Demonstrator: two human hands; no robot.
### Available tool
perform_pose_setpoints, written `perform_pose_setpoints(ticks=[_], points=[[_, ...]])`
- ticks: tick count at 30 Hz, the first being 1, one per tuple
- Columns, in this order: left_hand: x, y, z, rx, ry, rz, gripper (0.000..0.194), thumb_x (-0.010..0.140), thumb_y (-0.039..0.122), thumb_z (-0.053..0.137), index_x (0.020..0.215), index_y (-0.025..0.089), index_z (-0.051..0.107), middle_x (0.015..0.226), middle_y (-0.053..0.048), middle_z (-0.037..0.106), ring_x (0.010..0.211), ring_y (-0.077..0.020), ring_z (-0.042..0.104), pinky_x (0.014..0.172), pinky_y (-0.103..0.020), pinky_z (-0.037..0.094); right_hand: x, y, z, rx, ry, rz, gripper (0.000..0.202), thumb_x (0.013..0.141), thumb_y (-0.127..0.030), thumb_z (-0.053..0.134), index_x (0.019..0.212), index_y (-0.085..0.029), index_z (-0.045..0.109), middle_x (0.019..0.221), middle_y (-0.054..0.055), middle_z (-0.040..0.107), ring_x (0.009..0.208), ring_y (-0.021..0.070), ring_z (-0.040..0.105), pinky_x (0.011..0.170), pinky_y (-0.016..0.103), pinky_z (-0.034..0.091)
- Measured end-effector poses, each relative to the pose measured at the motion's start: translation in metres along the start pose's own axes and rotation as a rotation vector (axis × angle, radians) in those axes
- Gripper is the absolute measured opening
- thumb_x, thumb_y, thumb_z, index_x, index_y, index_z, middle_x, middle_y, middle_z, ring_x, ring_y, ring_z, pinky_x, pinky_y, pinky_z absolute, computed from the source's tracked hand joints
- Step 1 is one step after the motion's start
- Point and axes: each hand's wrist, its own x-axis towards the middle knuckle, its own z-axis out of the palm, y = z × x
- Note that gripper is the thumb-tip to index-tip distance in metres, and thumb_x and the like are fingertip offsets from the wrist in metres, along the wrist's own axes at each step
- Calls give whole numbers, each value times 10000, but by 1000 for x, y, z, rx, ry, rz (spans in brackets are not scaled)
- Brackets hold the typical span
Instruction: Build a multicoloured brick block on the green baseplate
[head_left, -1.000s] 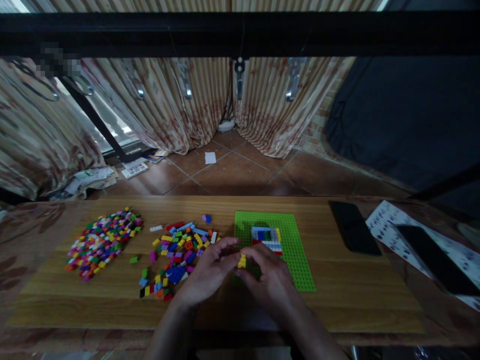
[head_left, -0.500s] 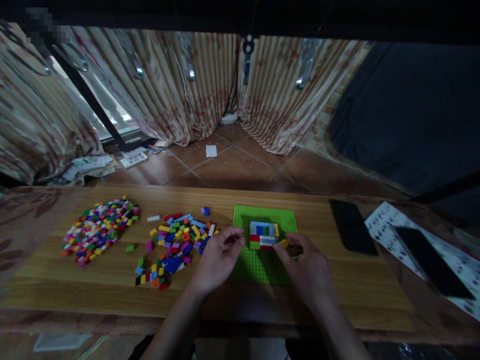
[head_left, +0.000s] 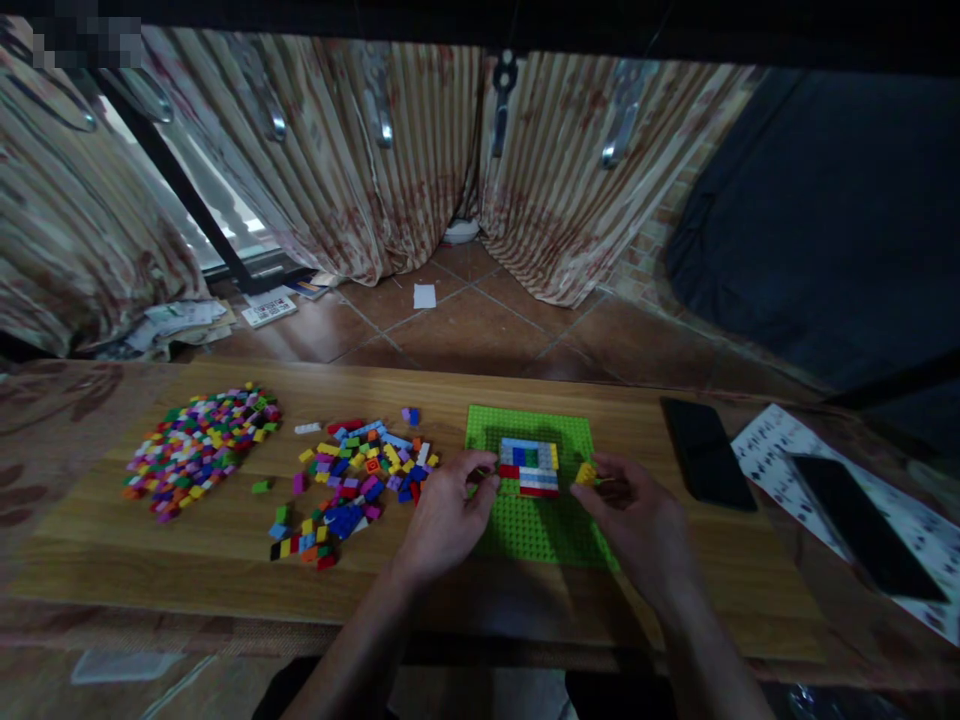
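A green baseplate [head_left: 536, 535] bears a small build [head_left: 529, 467] of grey, blue, green, white, red and yellow bricks. Over the plate's left edge is my left hand [head_left: 452, 505], thumb and forefinger curled close together beside the red brick [head_left: 509, 471]; whatever lies between its fingertips is too small to tell. My right hand [head_left: 637, 510], at the plate's right edge, pinches a yellow brick [head_left: 586, 474] a little apart from the build.
Left of my hands lies a loose brick pile [head_left: 352, 480], with a denser heap [head_left: 199, 445] at the far left. A black phone [head_left: 706, 453] rests right of the plate; another dark device [head_left: 866, 525] lies on a printed sheet [head_left: 776, 440].
My right hand has moved right, away from the build, with the yellow brick. The lime brick below the red one no longer shows. My left hand has shifted slightly right.
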Motion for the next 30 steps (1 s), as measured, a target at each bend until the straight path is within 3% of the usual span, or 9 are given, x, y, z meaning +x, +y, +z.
perform_pose_setpoints(ticks=[7, 14, 22, 30], points=[[0, -2, 1, -4, -27, 2, 189, 880, 215, 508, 1007, 198, 647, 941, -31, 704, 837, -152, 653, 739, -264, 501, -5, -3, -1, 64, -197, -199, 291, 771, -309, 616, 1044, -212, 640, 999, 63, 689, 841, 197, 669, 800, 361, 536], [-1, -2, 2, 22, -41, -1, 193, 885, 230, 503, 1005, 198, 651, 942, -31, 698, 820, -151, 640, 723, -261, 491, -7, -9, 9, -44, -195, -297, 267, 780, -240, 564, 1034, -207, 638, 982, 55, 670, 804, 182, 650, 765, 346, 532], [-1, -2, 1, 54, -52, 6, 202, 890, 248, 494, 1003, 195, 653, 923, -39, 702, 790, -149, 646, 684, -242, 488, -7, -9, 13, -10, -167, -210, 253, 778, -305, 604, 1001, -191, 636, 951, 69, 688, 807, 195, 661, 760, 346, 530], [-1, 0, 1, 98, -45, 25, 196, 886, 228, 497, 994, 193, 656, 917, -43, 704, 788, -152, 649, 690, -246, 496, -10, -14, 13, -180, -93, -257, 330, 821, -492, 582, 935, -192, 657, 895, 71, 694, 719, 194, 622, 668, 318, 469]])
